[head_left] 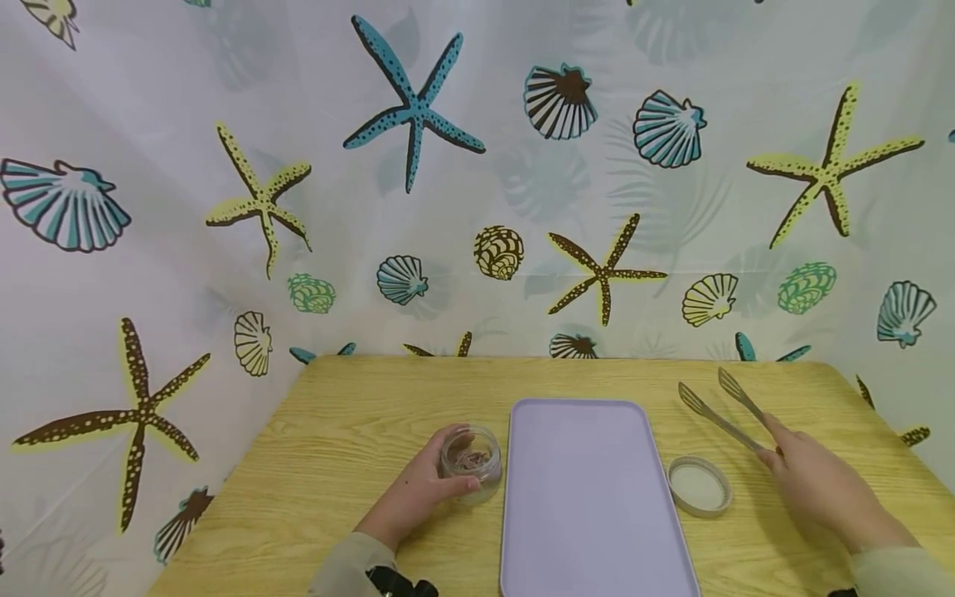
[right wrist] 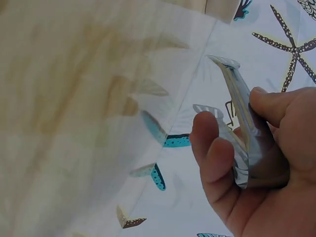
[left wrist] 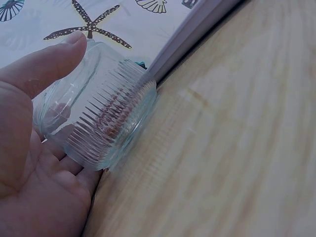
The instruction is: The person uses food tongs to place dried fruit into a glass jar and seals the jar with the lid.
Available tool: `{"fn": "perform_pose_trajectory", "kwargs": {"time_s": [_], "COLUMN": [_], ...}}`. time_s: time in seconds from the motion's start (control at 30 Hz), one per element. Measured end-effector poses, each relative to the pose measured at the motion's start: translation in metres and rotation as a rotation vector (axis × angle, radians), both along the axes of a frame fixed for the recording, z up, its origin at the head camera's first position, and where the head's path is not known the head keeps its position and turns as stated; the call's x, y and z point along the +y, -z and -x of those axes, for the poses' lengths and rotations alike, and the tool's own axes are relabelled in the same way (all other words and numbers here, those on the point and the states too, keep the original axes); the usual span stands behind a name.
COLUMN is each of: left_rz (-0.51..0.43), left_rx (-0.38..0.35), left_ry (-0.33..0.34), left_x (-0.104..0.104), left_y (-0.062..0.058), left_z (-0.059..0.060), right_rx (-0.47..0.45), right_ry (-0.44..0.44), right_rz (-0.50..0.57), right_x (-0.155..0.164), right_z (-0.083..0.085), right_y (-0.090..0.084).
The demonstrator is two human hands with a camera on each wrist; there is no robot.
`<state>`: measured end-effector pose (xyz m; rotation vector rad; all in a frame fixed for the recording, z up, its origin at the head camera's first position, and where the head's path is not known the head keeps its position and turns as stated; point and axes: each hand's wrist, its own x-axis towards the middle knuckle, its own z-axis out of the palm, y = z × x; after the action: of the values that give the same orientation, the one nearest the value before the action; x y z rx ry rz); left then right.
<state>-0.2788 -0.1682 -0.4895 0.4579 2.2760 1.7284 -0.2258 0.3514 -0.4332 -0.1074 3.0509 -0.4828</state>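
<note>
A ribbed clear glass jar stands on the wooden table, its mouth uncovered. Small reddish-brown things lie at its bottom, too small to make out. My left hand grips the jar, thumb on the near side and fingers around the far side; in the left wrist view the jar shows side-on. Metal tongs with slotted tips are in my right hand, pinched between thumb and fingers, arms spread and nothing between the tips. The right wrist view shows the tongs from the handle end.
Between the hands a flat lilac tray lies on the table, right beside the jar. A round lid rests against or close to the tray's right edge. Behind the table hangs a white curtain with starfish and shells.
</note>
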Motion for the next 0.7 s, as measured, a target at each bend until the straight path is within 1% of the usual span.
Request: {"fn": "perform_pose_trajectory", "kwargs": {"time_s": [0.2,0.43,0.7], "left_rz": [0.002,-0.019,-0.001], "left_rx": [0.000,0.002,0.018], "left_ry": [-0.002,0.016,-0.004], "left_x": [-0.0006,-0.0014,-0.0010], "left_y": [-0.0003,0.0012,0.0007], "left_z": [-0.0011,0.0004,0.0003], "right_rx": [-0.048,-0.177,-0.209], "right_ry": [0.010,0.021,0.058], "right_rz": [-0.029,-0.077,-0.137], "right_x": [0.0072,0.0064,0.0035], "right_z": [-0.0026,-0.0064,-0.0068], "right_y": [0.0019,0.0055,0.0064]}}
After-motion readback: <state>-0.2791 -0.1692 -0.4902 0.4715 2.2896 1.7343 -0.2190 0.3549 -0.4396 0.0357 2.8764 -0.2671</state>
